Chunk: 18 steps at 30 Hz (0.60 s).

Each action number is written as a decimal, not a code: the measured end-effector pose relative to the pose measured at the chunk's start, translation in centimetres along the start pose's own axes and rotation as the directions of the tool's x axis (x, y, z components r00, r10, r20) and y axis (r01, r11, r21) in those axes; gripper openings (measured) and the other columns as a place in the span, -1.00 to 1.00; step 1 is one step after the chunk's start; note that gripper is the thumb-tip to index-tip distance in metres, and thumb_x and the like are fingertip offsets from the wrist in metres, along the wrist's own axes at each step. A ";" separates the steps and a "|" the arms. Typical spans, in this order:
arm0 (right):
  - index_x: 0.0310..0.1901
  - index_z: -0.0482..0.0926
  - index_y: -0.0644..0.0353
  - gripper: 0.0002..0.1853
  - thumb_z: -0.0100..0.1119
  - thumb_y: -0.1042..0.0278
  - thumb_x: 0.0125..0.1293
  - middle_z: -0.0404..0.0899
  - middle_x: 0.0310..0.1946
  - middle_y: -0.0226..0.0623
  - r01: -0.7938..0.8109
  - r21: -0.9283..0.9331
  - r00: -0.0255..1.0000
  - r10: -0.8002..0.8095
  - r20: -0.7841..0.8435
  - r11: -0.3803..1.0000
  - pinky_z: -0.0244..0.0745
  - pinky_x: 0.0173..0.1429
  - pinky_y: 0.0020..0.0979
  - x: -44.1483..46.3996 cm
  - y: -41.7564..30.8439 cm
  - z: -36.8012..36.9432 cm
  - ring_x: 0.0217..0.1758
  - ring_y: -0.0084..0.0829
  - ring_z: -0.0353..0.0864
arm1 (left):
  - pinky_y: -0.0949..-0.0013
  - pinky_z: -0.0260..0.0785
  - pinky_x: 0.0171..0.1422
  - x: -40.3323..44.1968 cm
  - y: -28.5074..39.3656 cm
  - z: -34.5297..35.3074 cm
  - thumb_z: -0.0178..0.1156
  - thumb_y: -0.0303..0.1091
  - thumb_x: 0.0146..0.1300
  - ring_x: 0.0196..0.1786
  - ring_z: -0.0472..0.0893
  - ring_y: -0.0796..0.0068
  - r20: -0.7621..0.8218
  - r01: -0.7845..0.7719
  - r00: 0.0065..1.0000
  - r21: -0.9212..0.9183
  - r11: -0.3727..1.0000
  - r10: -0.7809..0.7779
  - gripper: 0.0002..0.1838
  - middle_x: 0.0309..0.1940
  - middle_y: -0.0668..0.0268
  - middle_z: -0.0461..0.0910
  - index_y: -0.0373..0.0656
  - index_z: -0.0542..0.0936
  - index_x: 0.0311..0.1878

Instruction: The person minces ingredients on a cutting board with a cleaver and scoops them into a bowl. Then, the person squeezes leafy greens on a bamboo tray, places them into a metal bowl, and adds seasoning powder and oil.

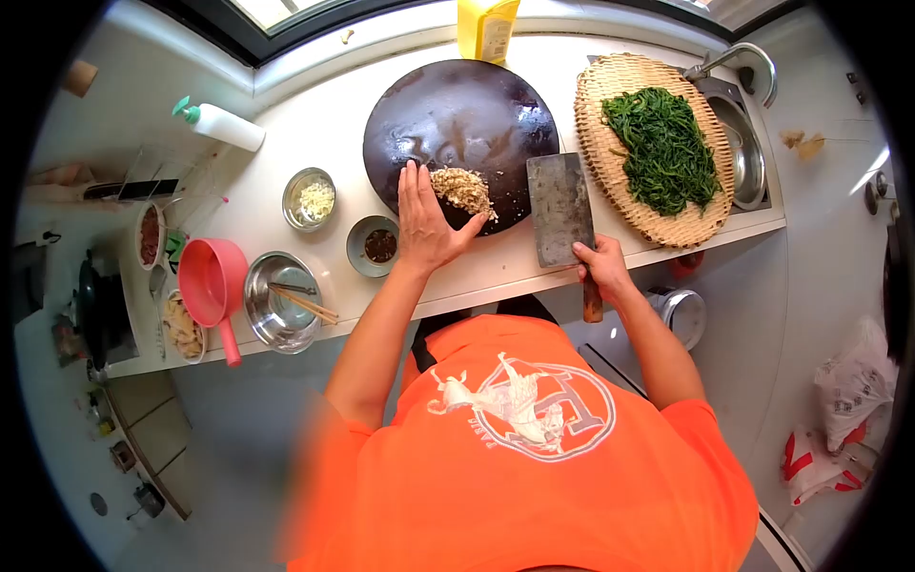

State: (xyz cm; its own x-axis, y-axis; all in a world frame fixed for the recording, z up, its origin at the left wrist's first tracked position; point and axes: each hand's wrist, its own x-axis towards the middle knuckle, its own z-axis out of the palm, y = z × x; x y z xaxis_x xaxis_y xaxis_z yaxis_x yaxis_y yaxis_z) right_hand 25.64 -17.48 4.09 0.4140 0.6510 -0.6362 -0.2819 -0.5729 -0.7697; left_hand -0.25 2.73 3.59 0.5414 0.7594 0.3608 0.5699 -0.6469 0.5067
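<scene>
A round dark board (457, 114) lies on the counter, with a pile of finely chopped pale brown food (463, 191) near its front edge. My left hand (429, 219) is beside the pile, its palm down and the thumb spread from the fingers, and holds nothing that I can see. My right hand (604, 264) is wrapped round the wooden handle of a wide cleaver (560, 210). The blade lies flat to view at the board's right edge, its top corner over the rim. Whether the blade touches the board is unclear.
Right of the board, a woven tray (591, 105) holds chopped greens, beside a sink (748, 153). At left are a bowl of minced garlic (310, 200), a bowl with dark seasoning (370, 246), a metal bowl with chopsticks (276, 329) and a pink pan (212, 281).
</scene>
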 end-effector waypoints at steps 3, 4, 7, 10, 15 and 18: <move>-0.20 0.55 0.32 -0.88 0.20 0.45 0.50 0.60 -0.50 -0.31 -0.017 0.012 0.999 0.016 0.029 1.000 0.44 -0.55 -0.42 0.0 0.0 1.4 -0.65 -0.59 0.46 | -0.18 -0.10 0.68 0.5 -0.3 1.8 0.46 0.33 0.05 0.60 0.05 -0.38 0.043 0.045 0.998 0.051 0.998 -0.048 0.29 0.51 -0.42 0.07 -0.58 0.10 0.49; -0.18 0.55 0.33 -0.88 0.20 0.45 0.50 0.61 -0.50 -0.30 -0.028 0.020 0.999 0.027 0.029 0.999 0.44 -0.55 -0.42 0.1 0.2 2.0 -0.65 -0.58 0.46 | -0.18 -0.12 0.69 0.4 -0.4 2.2 0.46 0.34 0.05 0.60 0.04 -0.38 0.051 0.046 0.997 0.064 0.997 -0.049 0.30 0.51 -0.42 0.06 -0.58 0.10 0.49; -0.15 0.55 0.37 -0.87 0.19 0.46 0.50 0.63 -0.48 -0.25 -0.026 0.020 0.998 0.025 0.049 0.999 0.45 -0.57 -0.42 0.5 0.2 3.2 -0.65 -0.57 0.49 | -0.19 -0.17 0.71 0.5 -0.2 3.0 0.45 0.40 0.03 0.62 -0.01 -0.38 0.057 0.018 0.998 0.086 0.996 -0.023 0.34 0.53 -0.42 0.04 -0.59 0.09 0.50; -0.14 0.55 0.39 -0.86 0.20 0.46 0.50 0.62 -0.47 -0.24 -0.027 -0.007 0.996 0.027 0.085 1.000 0.45 -0.59 -0.40 0.5 0.0 4.5 -0.63 -0.54 0.55 | -0.20 -0.18 0.70 0.1 -0.1 3.7 0.45 0.40 0.03 0.63 -0.03 -0.37 0.041 -0.007 0.999 0.084 0.996 0.004 0.34 0.55 -0.39 0.02 -0.56 0.07 0.51; -0.15 0.54 0.40 -0.85 0.20 0.45 0.50 0.62 -0.49 -0.23 -0.031 -0.039 0.997 0.033 0.074 0.999 0.46 -0.58 -0.39 0.1 -1.1 7.1 -0.63 -0.51 0.57 | -0.21 -0.20 0.71 0.1 0.4 3.5 0.47 0.38 0.03 0.64 -0.02 -0.34 -0.002 0.009 1.000 0.111 0.994 -0.009 0.34 0.55 -0.37 0.04 -0.54 0.08 0.52; -0.14 0.54 0.40 -0.85 0.20 0.45 0.50 0.62 -0.49 -0.23 -0.014 -0.053 0.997 0.018 0.076 0.998 0.46 -0.57 -0.39 0.6 -0.3 7.7 -0.62 -0.50 0.58 | -0.21 -0.22 0.71 -0.2 0.4 3.0 0.46 0.39 0.03 0.65 -0.05 -0.33 -0.009 0.072 0.997 0.140 0.988 -0.072 0.35 0.56 -0.35 0.02 -0.53 0.06 0.53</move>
State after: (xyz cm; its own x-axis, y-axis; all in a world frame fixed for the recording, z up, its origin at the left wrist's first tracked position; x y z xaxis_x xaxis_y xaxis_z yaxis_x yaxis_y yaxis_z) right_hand 19.30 -13.08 3.57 0.3418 0.6769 -0.6519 -0.2408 -0.6074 -0.7570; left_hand 1.75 2.10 1.42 0.4934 0.8044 0.3309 0.6882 -0.5937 0.4171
